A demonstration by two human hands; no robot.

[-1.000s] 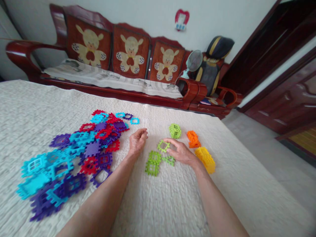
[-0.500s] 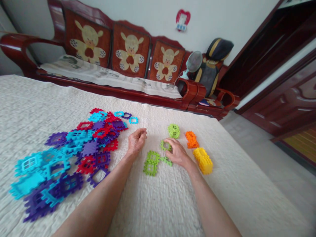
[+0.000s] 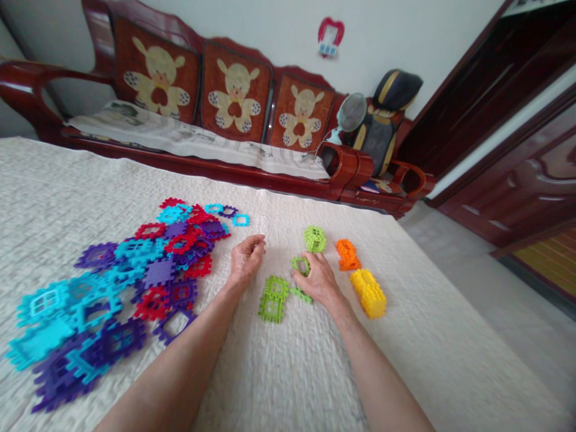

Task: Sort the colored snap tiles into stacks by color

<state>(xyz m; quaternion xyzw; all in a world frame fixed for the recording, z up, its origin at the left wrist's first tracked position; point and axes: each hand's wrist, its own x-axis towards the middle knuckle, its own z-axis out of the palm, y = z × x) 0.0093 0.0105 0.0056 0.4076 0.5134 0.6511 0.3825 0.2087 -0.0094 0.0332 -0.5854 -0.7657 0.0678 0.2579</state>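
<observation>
My right hand (image 3: pixel 320 279) reaches over light-green plastic interlocking building tiles. Its thumb and fingers are closed around the edges of one green square tile (image 3: pixel 297 264); part of that tile is hidden by the hand. Another green tile (image 3: pixel 300 294) lies just under the thumb side. To the left are two joined green window tiles (image 3: pixel 273 298) lying flat. A stack of round-looking green pieces (image 3: pixel 314 239) stands beyond the fingertips. My left hand (image 3: pixel 247 258) rests on the cloth with curled fingers, and nothing shows in them.
A large heap of blue, purple and red tiles (image 3: pixel 159 272) spreads to the left. Orange tiles (image 3: pixel 348 255) and a yellow stack (image 3: pixel 368 293) stand on the right. Behind the cloth-covered table (image 3: pixel 288 372) is a wooden sofa with bear cushions (image 3: pixel 236 90) and a small fan (image 3: pixel 352 112).
My right thumb has moved left across the near side of the green square tile. The left hand keeps its place, and the view has shifted slightly.
</observation>
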